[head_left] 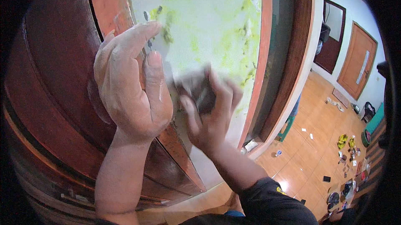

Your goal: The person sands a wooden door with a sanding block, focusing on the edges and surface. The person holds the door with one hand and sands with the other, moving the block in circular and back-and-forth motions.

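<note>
My left hand [129, 78], pale with dust, is at the reddish wooden frame strip [109, 1] left of the wall panel. Its fingers are stretched and close together, the thumb is up, and it holds nothing. Lower and to the right, my right hand [215, 116] pinches a dark, folded piece of sandpaper [202, 93] between thumb and fingers, against the wall or just off it. Motion smears the sandpaper and fingertips. The wall panel [200, 24] is whitish with yellow-green patches and dark chipped spots, mostly along its sides.
A dark wooden door [58, 58] is on the left; another reddish strip [263, 28] and a window frame [292, 49] border the panel's right. On the tiled floor [296, 170] at right lie bananas [342, 141], a phone [326, 179], a small cup [278, 153] and scattered items.
</note>
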`<state>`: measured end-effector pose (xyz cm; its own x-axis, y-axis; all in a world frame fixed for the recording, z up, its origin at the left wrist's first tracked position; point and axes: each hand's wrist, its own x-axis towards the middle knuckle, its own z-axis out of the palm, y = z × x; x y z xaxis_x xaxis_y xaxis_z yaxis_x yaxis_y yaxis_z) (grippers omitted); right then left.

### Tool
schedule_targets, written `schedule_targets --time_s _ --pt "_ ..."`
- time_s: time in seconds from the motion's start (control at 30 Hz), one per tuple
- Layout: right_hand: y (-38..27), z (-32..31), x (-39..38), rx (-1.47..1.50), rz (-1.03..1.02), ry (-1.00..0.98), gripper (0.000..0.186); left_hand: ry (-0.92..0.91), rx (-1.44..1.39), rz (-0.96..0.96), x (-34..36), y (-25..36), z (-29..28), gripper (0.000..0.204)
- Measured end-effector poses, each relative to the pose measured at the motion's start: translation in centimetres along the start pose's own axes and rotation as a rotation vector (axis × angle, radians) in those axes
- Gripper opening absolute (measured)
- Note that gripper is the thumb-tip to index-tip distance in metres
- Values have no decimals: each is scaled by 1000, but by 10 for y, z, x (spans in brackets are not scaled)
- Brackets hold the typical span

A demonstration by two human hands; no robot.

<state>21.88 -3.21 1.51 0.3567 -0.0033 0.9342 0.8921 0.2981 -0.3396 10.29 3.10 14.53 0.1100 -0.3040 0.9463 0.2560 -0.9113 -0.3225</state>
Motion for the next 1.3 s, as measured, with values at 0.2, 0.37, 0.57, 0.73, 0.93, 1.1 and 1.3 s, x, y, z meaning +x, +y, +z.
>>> schedule_targets --time_s 0.2,0.37,0.57,0.73,0.93,1.1,1.3 --pt "10 -34 -87 29 105 -85 71 -28 65 49 1 2 -1 27" --pt "3 -2 -4 7 78 -126 70 -13 55 68 2 0 -2 28" --pt "-3 -13 -47 42 164 -49 72 -23 17 27 2 1 -2 28" --pt "-1 -30 -76 11 152 -142 69 -38 86 55 2 2 -3 29" --pt "0 9 12 8 72 -53 72 19 -15 12 -1 0 1 28" --pt "4 -16 -72 -86 91 -77 73 -39 22 43 1 2 -5 28" --pt "9 -21 -67 -1 77 -123 71 -36 83 104 0 1 -3 28"
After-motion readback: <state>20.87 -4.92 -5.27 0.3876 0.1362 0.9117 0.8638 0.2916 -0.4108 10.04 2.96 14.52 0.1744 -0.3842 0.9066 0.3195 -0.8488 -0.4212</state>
